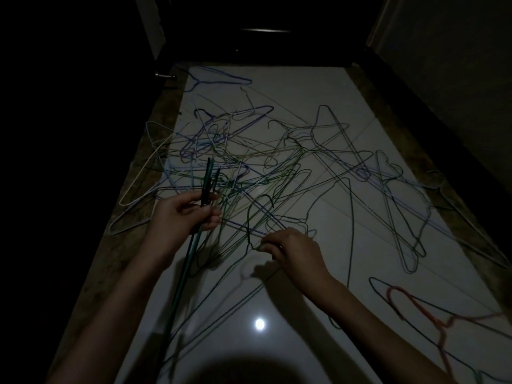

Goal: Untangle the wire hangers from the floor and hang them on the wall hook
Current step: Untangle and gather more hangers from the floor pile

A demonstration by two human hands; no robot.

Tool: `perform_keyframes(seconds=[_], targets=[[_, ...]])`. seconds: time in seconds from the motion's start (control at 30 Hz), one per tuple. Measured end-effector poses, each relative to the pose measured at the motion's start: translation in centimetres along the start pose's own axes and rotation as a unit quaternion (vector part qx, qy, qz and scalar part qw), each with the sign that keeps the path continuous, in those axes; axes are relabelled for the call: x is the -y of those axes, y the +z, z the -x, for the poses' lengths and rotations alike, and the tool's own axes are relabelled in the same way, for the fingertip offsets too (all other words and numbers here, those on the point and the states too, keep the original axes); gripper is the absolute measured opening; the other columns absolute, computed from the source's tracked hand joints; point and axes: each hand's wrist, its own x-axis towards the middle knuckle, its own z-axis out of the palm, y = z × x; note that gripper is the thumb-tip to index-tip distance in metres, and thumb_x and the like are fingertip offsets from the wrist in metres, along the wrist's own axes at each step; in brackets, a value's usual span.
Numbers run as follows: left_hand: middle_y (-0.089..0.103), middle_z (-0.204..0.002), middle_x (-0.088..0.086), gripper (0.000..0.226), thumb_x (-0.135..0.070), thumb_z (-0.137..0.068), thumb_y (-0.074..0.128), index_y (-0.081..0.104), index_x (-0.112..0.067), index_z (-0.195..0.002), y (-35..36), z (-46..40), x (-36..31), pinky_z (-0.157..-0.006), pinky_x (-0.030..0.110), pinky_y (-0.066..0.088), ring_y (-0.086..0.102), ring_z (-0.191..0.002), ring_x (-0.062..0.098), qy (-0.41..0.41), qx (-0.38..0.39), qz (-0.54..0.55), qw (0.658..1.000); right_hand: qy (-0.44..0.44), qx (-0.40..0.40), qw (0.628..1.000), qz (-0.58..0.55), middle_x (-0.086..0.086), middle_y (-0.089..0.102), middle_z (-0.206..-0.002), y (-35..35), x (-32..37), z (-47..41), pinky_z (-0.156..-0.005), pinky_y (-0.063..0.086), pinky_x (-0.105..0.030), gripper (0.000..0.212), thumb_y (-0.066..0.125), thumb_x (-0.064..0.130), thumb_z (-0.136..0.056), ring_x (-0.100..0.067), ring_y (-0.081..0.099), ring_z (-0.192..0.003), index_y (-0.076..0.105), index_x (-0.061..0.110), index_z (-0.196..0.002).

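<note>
A tangle of several thin wire hangers (249,167), green, blue, purple and white, lies spread over the glossy white floor (318,92) in dim light. My left hand (185,214) grips a small bunch of dark green hangers (206,184) that stick up past my fingers and run down along my forearm. My right hand (293,250) is low over the floor and pinches the twisted neck of a dark green hanger (257,217) at the near edge of the tangle. The wall hook is not in view.
A red hanger (410,303) lies apart at the near right. A blue hanger (221,77) lies alone at the far left. Dark speckled borders (133,245) run along both sides of the floor. A dark doorway (263,29) closes the far end. A lamp reflection (260,324) shines near me.
</note>
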Motion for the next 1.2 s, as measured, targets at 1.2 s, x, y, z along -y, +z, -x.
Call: perform_keyframes(seconds=[1.2], targets=[[0.073,-0.082,0.012,0.019,0.006,-0.087,0.051,0.063,-0.003,-0.098,4.5,0.0,-0.2,-0.070,0.019,0.057,0.071,-0.076,0.017,-0.074,0.018,0.220,0.972,0.191,-0.068,0.868,-0.454,-0.003,0.062,-0.077,-9.3,-0.7,0.0,-0.051,0.048,-0.016,0.019,0.050,0.011,-0.093,-0.008,0.054,-0.059,0.068,0.005,-0.090]])
